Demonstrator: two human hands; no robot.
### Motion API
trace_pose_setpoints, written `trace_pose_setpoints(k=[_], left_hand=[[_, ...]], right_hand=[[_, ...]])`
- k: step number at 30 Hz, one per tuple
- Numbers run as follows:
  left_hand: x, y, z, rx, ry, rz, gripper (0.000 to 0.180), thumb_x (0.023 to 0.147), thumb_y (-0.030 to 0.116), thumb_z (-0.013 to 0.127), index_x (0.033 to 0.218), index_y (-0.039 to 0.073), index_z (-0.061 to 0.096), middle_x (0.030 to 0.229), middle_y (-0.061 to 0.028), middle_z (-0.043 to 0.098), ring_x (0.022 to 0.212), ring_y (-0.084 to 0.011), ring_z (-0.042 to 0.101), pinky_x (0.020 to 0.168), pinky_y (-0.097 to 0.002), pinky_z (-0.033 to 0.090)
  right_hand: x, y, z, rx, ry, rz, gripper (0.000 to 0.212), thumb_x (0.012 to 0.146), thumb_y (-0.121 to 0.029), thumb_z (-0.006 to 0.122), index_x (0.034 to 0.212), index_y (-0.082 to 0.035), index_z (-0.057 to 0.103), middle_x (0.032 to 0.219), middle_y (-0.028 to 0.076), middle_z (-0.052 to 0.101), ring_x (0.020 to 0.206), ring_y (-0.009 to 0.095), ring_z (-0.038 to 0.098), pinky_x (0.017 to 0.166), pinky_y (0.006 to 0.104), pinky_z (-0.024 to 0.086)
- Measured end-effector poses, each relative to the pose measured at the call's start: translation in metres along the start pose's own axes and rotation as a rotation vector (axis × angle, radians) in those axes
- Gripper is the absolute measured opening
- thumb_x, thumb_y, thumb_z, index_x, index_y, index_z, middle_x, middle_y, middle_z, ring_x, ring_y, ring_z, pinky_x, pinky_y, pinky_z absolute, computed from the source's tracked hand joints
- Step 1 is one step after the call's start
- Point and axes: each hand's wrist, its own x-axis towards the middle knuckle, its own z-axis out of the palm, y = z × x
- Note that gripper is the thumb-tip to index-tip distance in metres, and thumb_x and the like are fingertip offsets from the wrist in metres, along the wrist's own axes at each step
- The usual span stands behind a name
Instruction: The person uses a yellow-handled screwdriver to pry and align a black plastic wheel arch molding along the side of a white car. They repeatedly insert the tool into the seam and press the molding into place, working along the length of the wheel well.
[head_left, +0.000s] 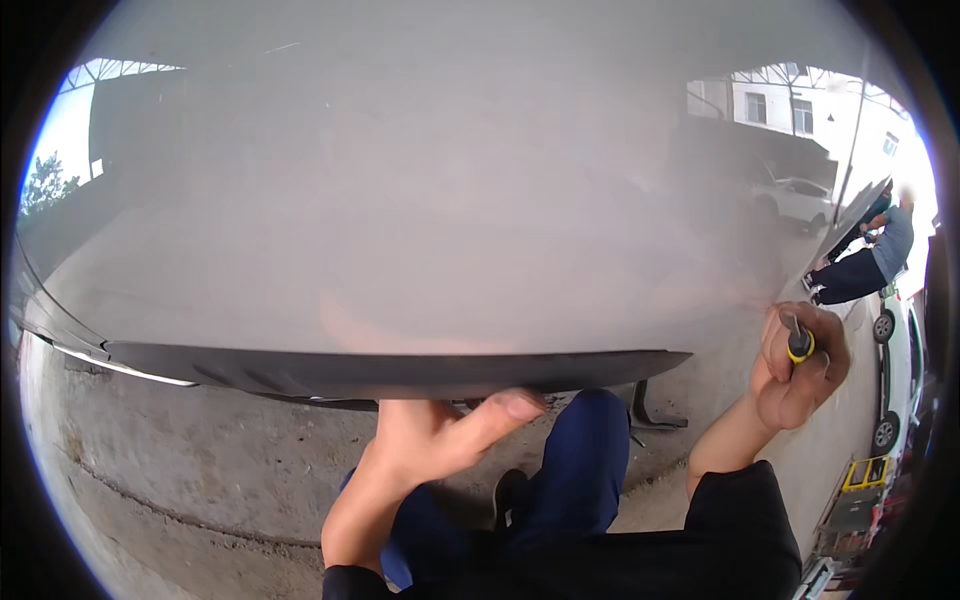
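A large glossy grey car body panel fills the view ahead of me, with a dark trim strip along its lower edge. My left hand reaches up beneath this strip. Its thumb stretches to the right close to the strip's underside, while the other fingers are hidden behind it. Off the strip's right end, my right hand is closed around a screwdriver-like tool with a yellow and black handle. The tool's tip is too small to make out, and this hand is apart from the trim.
Under the strip's right end stands a dark metal support foot on the concrete floor. My knees are bent below the panel. At the far right are another person, a white car and a yellow frame.
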Motion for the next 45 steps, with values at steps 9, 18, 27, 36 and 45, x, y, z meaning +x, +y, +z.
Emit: trace_pose_setpoints(k=[9,18,27,36,45], left_hand=[[-0.009,-0.029,-0.017,0.101,-0.110,0.097,0.040,0.091,0.033,0.069,0.108,-0.001,0.057,0.084,-0.0094,0.065,0.066,-0.0153,0.058,0.061,-0.0288,0.047],[-0.009,-0.048,-0.005,0.013,-0.029,0.115,0.073,0.091,0.063,0.061,0.128,0.001,0.048,0.089,-0.0114,0.062,0.062,-0.0156,0.055,0.047,-0.0229,0.041],[-0.010,-0.068,-0.015,0.045,0.086,0.288,0.058,0.102,0.053,0.047,0.128,0.002,0.053,0.090,-0.0094,0.060,0.066,-0.0128,0.048,0.047,-0.0214,0.035],[-0.011,-0.063,0.006,0.269,0.026,0.108,0.057,0.098,0.047,0.054,0.121,-0.005,0.056,0.082,-0.0144,0.061,0.053,-0.0142,0.051,0.046,-0.0233,0.038],[-0.006,-0.093,0.116,0.456,-0.326,-0.008,0.037,0.076,0.025,0.087,0.091,-0.003,0.069,0.071,-0.0046,0.065,0.055,-0.0103,0.057,0.047,-0.0232,0.042]], right_hand=[[-0.059,-0.004,0.021,-0.222,0.083,0.031,0.039,0.081,-0.035,0.072,0.085,0.003,0.074,0.075,0.010,0.073,0.064,0.018,0.067,0.061,0.0243,0.049],[-0.073,-0.046,0.012,-0.709,-0.160,-0.067,0.022,0.075,-0.002,0.078,0.096,0.004,0.074,0.074,0.011,0.072,0.060,0.016,0.068,0.056,0.0216,0.048],[-0.082,-0.044,0.011,-0.766,-0.063,0.061,0.022,0.073,-0.007,0.075,0.093,0.002,0.075,0.080,0.011,0.074,0.067,0.018,0.071,0.064,0.0242,0.051],[-0.104,-0.014,-0.017,-0.728,-0.023,0.159,0.024,0.071,-0.008,0.070,0.093,0.001,0.076,0.081,0.013,0.075,0.068,0.019,0.071,0.066,0.0252,0.051],[-0.108,0.009,-0.047,-0.735,-0.188,0.118,0.027,0.070,-0.006,0.072,0.095,0.003,0.076,0.075,0.013,0.074,0.057,0.017,0.068,0.055,0.0248,0.049]])
